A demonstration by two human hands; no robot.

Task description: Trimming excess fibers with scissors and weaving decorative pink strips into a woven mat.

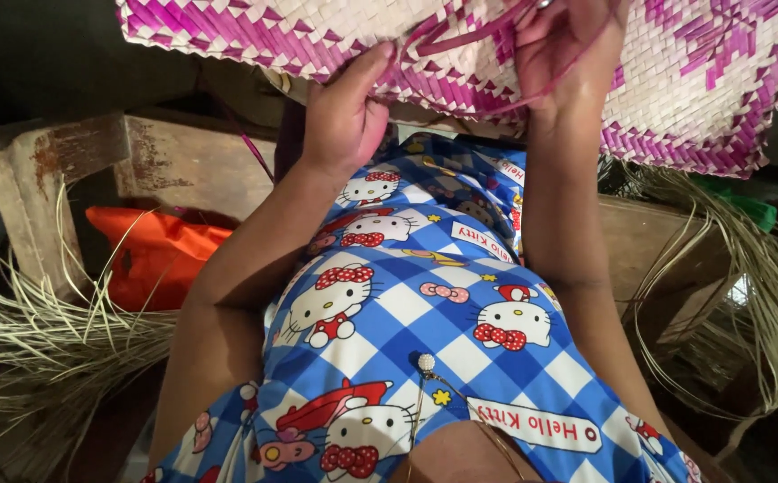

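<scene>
While both hands worked at the top of the frame, a woven mat [675, 98] of pale and magenta strips stretched across the upper edge, from upper left to far right, w/ a zigzag magenta border along its lower rim. Left hand [346, 112] sat at upper centre-left, fingers curled up against the mat's underside edge, thumb reaching to the weave; whether it pinched a strip couldn't be told. Right hand [554, 45] was at upper centre-right, fingers closed around thin magenta strips [460, 40] that looped from the mat btwn the two hands; fingertips partly cut off by the frame edge.

Below the hands, centre to bottom of frame, lay a blue-and-white checked dress [407, 313] w/ cartoon cat prints, a small pearl-headed pin [426, 362] stuck in it at lower centre. An orange plastic bag [152, 255] lay at mid-left, just beside a worn wooden bench [85, 161] in the upper left. Dried straw fibres [40, 344] fanned over the lower left, and more long dry fibres [747, 295] curved down the right side. A bit of green material [751, 206] showed at right, under the mat's edge.
</scene>
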